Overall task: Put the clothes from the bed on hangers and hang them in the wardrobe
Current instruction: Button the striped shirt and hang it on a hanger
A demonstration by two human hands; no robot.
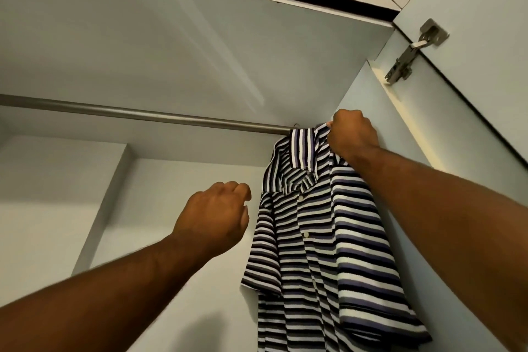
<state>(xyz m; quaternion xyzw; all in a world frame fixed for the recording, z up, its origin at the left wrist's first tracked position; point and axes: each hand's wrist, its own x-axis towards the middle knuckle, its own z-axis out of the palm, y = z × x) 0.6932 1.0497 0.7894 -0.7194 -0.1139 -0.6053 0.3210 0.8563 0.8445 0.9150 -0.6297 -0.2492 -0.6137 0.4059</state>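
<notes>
A black, white and purple striped polo shirt (323,237) hangs at the right end of the metal wardrobe rail (143,117). Only a thin bit of the hanger's hook (295,124) shows over the rail; the rest is hidden inside the shirt. My right hand (353,134) grips the shirt at its collar and shoulder, up by the rail. My left hand (214,217) is raised in the air just left of the shirt's sleeve, its fingers loosely curled and holding nothing, not touching the cloth.
The wardrobe's white inner top panel (200,51) sits close above the rail. The right side wall (400,137) is right beside the shirt. An open door with a metal hinge (411,51) is at upper right. The rail left of the shirt is bare.
</notes>
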